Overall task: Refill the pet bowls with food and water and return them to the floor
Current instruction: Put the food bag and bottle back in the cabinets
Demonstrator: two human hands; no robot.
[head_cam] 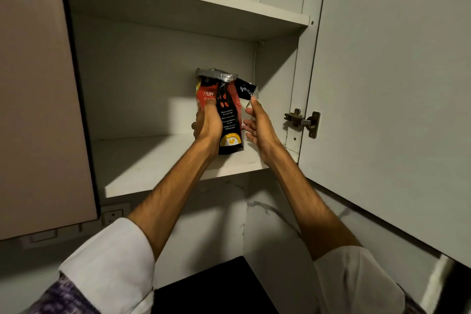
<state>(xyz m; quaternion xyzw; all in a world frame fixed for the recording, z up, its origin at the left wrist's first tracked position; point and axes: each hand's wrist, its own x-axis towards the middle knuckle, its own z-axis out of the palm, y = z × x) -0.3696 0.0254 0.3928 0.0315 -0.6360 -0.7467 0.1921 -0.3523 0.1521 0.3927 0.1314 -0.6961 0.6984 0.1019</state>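
Note:
A red and black puppy food bag with a crumpled silver top stands on the lower shelf of an open wall cupboard. My left hand wraps around the bag's left side. Just right of the bag, my right hand has its fingers spread, and its index fingertip touches the folded black flap at the bag's top right. No pet bowls are in view.
The cupboard's right door stands open, with a metal hinge close to my right hand. An upper shelf is bare. A closed door is on the left. Below are a wall socket and a black surface.

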